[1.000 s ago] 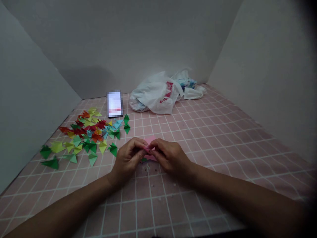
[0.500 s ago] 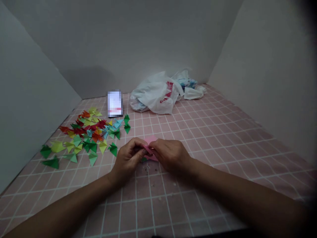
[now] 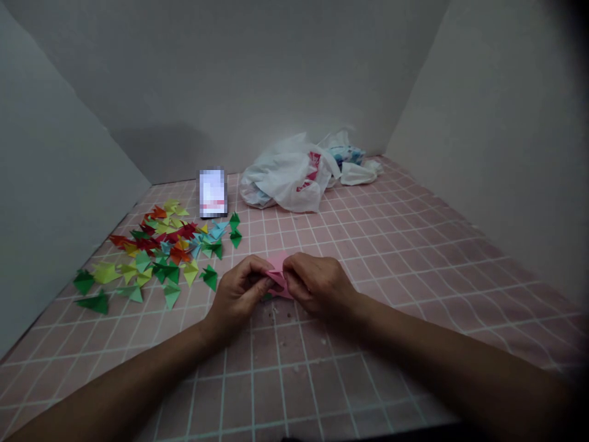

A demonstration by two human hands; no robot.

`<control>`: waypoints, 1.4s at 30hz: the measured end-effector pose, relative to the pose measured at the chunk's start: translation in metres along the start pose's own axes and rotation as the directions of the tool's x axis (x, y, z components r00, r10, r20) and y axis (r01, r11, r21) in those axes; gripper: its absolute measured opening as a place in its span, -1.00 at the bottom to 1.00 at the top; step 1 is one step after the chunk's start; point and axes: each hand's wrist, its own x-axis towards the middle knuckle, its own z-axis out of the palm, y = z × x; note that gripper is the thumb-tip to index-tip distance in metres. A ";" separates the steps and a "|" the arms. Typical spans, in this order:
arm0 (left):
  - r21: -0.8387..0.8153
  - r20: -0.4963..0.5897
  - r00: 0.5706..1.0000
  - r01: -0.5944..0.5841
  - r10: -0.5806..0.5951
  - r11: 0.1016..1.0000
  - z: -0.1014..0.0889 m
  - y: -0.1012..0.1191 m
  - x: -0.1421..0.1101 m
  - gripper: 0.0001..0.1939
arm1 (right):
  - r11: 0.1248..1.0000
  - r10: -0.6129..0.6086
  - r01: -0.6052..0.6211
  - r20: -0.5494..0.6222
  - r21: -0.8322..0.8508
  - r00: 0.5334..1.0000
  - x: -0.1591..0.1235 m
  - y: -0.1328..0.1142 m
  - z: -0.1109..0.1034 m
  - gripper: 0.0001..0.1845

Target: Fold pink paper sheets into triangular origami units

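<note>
A small pink piece of folded paper [image 3: 277,280] is pinched between the fingers of my left hand [image 3: 243,288], thumb below and fingers above. My right hand [image 3: 319,283] is closed on the paper's right side, its fingertips partly hidden behind the knuckles. More pink paper shows flat behind and below the fold, and a bit of green peeks out under the left thumb. To the left of my hands lie several folded paper cranes [image 3: 171,270] in green, yellow, red, orange and light blue.
A lit phone [image 3: 213,193], its screen blurred, stands upright behind the cranes. White plastic bags [image 3: 289,175] lie against the back wall. Small scraps [image 3: 297,368] dot the pink checked tablecloth [image 3: 414,245] before my hands. Pale walls rise left, right and behind.
My right hand has shifted slightly right and its fingers have curled in more, so more of the pink fold shows between the hands. The left hand stays nearly still.
</note>
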 end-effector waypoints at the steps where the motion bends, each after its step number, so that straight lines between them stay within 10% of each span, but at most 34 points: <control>1: -0.006 0.001 1.000 0.002 -0.002 1.000 0.000 0.000 0.000 -0.93 | 1.000 0.005 -0.005 0.001 0.004 1.000 0.000 0.000 0.000 -0.75; 19: -0.137 0.007 0.996 0.094 -0.094 0.986 0.001 0.000 -0.001 -0.97 | 0.978 0.065 -0.069 0.025 0.195 0.998 -0.003 -0.009 0.000 -0.85; 42: -0.014 0.102 0.992 -0.067 0.068 0.998 0.001 0.006 0.000 -0.88 | 0.953 0.213 -0.214 0.026 0.213 0.977 -0.005 -0.010 0.000 -0.81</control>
